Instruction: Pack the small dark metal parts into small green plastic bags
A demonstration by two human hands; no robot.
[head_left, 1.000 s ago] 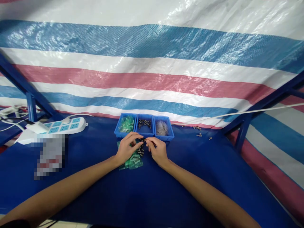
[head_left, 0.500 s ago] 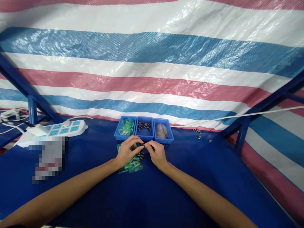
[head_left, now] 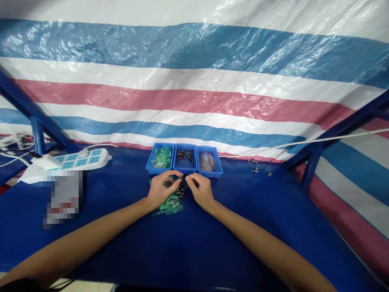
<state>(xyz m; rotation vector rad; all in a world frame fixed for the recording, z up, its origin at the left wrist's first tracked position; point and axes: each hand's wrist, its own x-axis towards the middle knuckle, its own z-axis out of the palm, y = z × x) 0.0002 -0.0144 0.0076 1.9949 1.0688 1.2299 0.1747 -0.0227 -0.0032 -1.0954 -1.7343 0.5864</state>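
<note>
My left hand (head_left: 161, 189) pinches a small dark metal part (head_left: 181, 177) between thumb and forefinger, in front of the bins. Close on its right is my right hand (head_left: 201, 190), its thumb and fingertips pressed together near that part; whatever they hold is too small to make out. Under and beside my left hand lie green plastic pieces (head_left: 170, 206) and a cluster of dark metal parts (head_left: 181, 192). Just beyond stand three blue bins: one with green pieces (head_left: 161, 157), one with dark metal parts (head_left: 184, 155), one with greyish clear pieces (head_left: 207, 161).
A white power strip (head_left: 82, 159) with plugs and cables lies at the left, near a blurred pale object (head_left: 65, 196). Several small metal parts (head_left: 254, 170) lie behind on the right. Striped sheeting (head_left: 188, 101) hangs behind the blue table (head_left: 188, 251), between blue frame bars.
My hands have parted slightly at the fingertips, leaving the dark part in my left fingers. The whole view has shifted a little, with the bins higher in the picture.
</note>
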